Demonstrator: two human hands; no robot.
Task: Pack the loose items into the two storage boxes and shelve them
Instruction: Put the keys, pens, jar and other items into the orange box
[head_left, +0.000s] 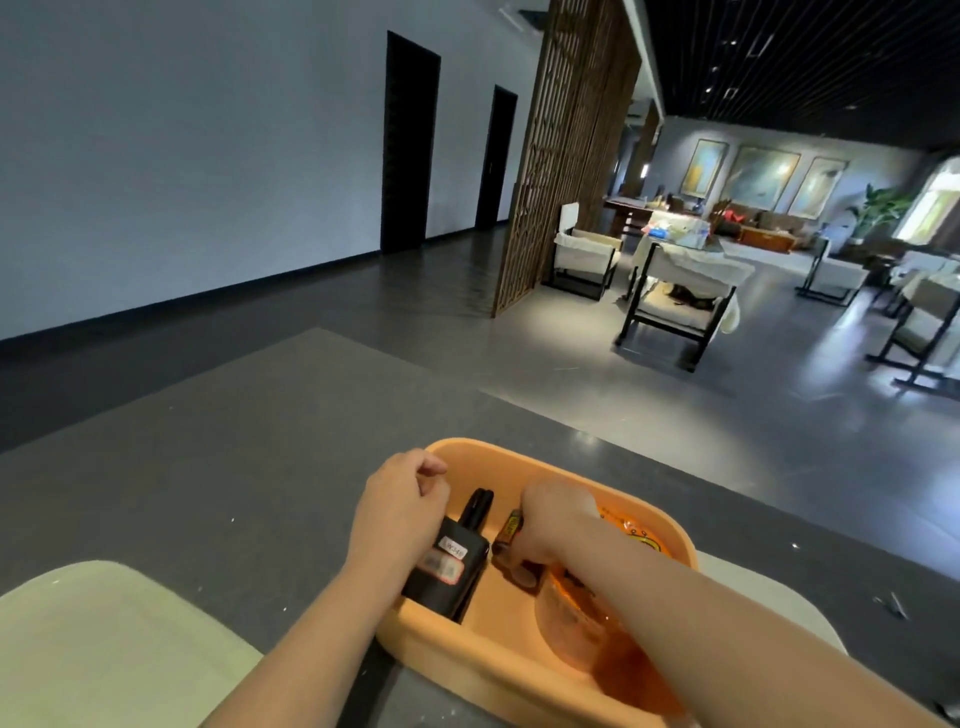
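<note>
Large open lounge or lobby-type interior, not a home kitchen or workshop. Dark polished floor (649, 415) runs throughout. Long pale wall with two dark doorways (410, 140). Tall wooden lattice screen (566, 145) divides off a seating zone: black-framed armchairs (675, 306) with light cushions, a sofa, three big paintings (763, 174) on the far wall, a potted plant (878, 208) near a bright window. Dark slatted ceiling (810, 57).

The right hand (550, 525) hides whatever it perhaps grips; the orange box (519, 670) is cut off below.
</note>
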